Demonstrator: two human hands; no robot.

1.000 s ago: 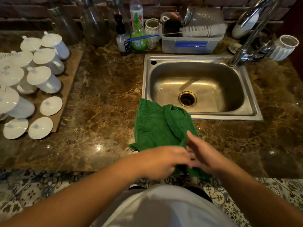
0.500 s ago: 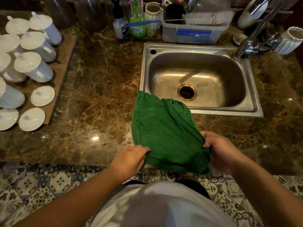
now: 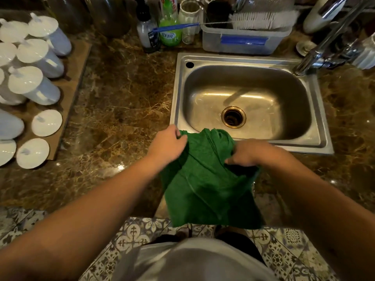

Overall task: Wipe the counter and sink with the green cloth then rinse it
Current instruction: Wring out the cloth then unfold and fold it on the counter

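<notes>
The green cloth point(image 3: 205, 183) lies on the front part of the brown marble counter point(image 3: 121, 102), its far edge overlapping the near rim of the steel sink point(image 3: 316, 110) and its near edge hanging past the counter front. The left hand point(image 3: 168, 145) grips the cloth's far left corner. The right hand point(image 3: 247, 153) pinches a raised fold at the cloth's right side. The faucet point(image 3: 316, 51) stands at the sink's far right corner. White lidded cups point(image 3: 34, 86) sit at the counter's left end.

Cups point(image 3: 34, 86) left of sink point(image 3: 249, 57); tub point(image 3: 243, 41) behind.
</notes>
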